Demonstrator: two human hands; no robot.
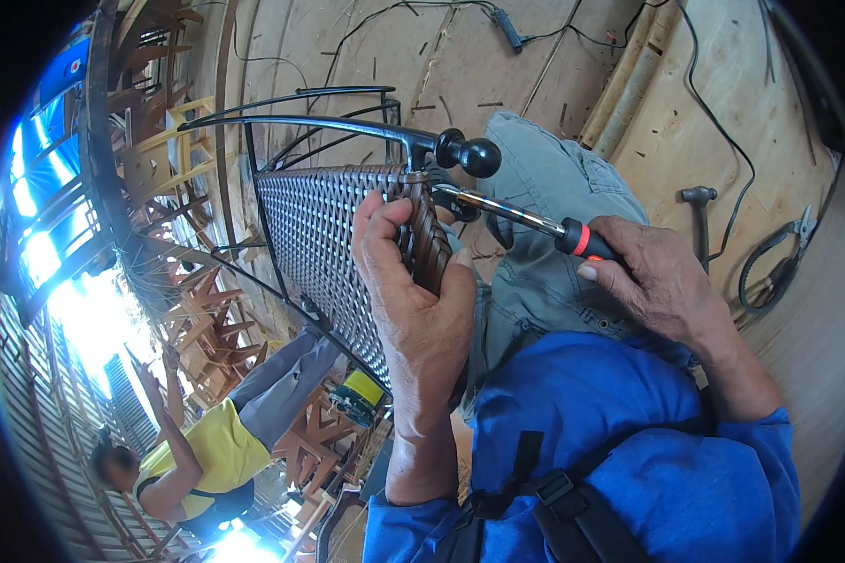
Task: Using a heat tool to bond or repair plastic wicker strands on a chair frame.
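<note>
A brown woven panel (pixel 324 220) is fixed to a black metal frame (pixel 333 120), which ends in a round black ball knob (pixel 482 158). My left hand (pixel 411 305) grips the panel's braided edge, fingers on the woven face and thumb on the other side. In my right hand (pixel 662 281) is a screwdriver (pixel 521 214) with a shiny shaft and a black and red handle. Its shaft points left to the top corner of the braid, just below the knob. The very tip is hidden there, against or in the weave.
A hammer (pixel 699 220) and cutting pliers (pixel 779 267) lie on boards at the right. Black cable (pixel 695 70) runs across the wooden floor to a blue connector (pixel 508 30). At lower left, a person in a yellow top (pixel 211 446) stands near piled wooden parts (pixel 211 324).
</note>
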